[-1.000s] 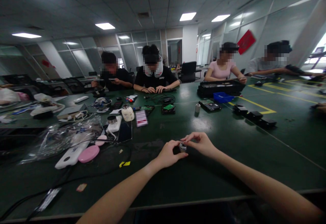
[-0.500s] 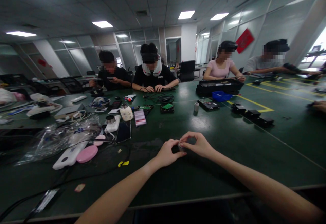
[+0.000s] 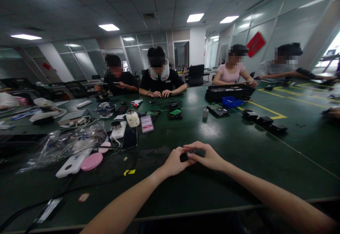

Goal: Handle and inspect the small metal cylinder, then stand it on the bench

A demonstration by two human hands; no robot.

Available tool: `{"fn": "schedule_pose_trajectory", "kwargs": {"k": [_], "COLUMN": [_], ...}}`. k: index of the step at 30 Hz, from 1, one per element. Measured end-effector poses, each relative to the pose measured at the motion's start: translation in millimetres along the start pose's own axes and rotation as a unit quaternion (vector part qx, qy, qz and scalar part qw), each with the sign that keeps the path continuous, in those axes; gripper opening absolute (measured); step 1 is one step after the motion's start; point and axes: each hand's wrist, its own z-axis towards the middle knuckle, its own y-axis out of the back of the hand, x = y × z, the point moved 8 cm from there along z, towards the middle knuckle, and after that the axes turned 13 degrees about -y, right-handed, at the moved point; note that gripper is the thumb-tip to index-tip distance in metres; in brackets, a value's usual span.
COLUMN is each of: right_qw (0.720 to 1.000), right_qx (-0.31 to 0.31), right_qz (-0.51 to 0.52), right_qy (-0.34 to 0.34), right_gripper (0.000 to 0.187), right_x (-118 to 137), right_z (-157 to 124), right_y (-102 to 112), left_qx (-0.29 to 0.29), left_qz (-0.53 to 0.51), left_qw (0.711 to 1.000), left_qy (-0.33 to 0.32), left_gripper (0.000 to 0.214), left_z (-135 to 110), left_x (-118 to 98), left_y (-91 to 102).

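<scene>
Both my hands meet over the green table (image 3: 239, 145), a little ahead of its front edge. My left hand (image 3: 175, 162) is curled, fingers pinched on a small dark part (image 3: 183, 157). My right hand (image 3: 207, 156) pinches a small round silvery piece (image 3: 190, 153) that sits against the dark part. Fingers cover most of both pieces, so I cannot tell how they join. Both forearms reach in from the bottom of the view.
To the left lie a pink round case (image 3: 91, 161), a white device (image 3: 71, 163), a clear plastic bag (image 3: 63, 141), a phone (image 3: 130, 138) and cables. Farther out are circuit boards (image 3: 175, 112), a blue bin (image 3: 232, 101), black boxes (image 3: 265, 122). Several people sit across the table.
My hands have closed in tighter on the small pieces and dropped slightly; the silvery piece is more hidden by my fingers now. Nothing else on the table has moved.
</scene>
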Motion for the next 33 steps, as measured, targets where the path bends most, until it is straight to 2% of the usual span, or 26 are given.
{"fn": "schedule_pose_trajectory", "kwargs": {"k": [4, 7, 10, 14, 17, 20, 23, 26, 29, 32, 33], "right_qw": [0.999, 0.994, 0.986, 0.984, 0.989, 0.998, 0.998, 0.996, 0.994, 0.985, 0.984], "right_qx": [-0.011, -0.021, -0.044, -0.078, -0.044, -0.019, -0.043, -0.069, -0.105, -0.159, -0.153], "right_qz": [0.03, 0.086, 0.137, 0.14, 0.122, 0.049, -0.043, -0.053, -0.024, -0.038, -0.06], "right_qy": [-0.029, -0.068, -0.084, -0.085, -0.072, -0.028, 0.018, 0.015, -0.002, -0.047, -0.069], "right_gripper": [0.023, 0.026, 0.027, 0.033, 0.043, 0.031, 0.017, 0.013, 0.015, 0.024, 0.026], "right_x": [-5, -16, -31, -45, -38, -17, 2, 6, -3, -28, -39], "right_z": [3, 9, 16, 20, 17, 11, 6, 7, 14, 21, 23], "right_y": [-1, 4, 18, 39, 34, 21, 13, 14, 31, 59, 65], "left_qx": [-0.004, -0.001, 0.006, 0.012, 0.012, 0.011, 0.008, 0.006, 0.006, 0.014, 0.016], "left_qz": [0.011, 0.023, 0.032, 0.042, 0.047, 0.043, 0.035, 0.038, 0.039, 0.034, 0.033], "left_qw": [1.0, 1.0, 0.999, 0.999, 0.999, 0.999, 0.999, 0.999, 0.999, 0.999, 0.999], "left_qy": [0.012, 0.014, 0.017, 0.012, 0.014, 0.012, 0.012, 0.019, 0.019, 0.011, 0.011], "left_gripper": [0.041, 0.042, 0.04, 0.04, 0.041, 0.043, 0.046, 0.045, 0.042, 0.039, 0.039], "left_z": [-1, 0, 0, 0, -1, -1, -1, -1, 0, 0, 1], "left_x": [0, -1, -4, -7, -5, -2, -2, -1, -4, -8, -10], "left_y": [1.4, 2.6, 3.5, 4.2, 3.8, 2.6, 2.3, 2.9, 3.9, 4.2, 4.4]}}
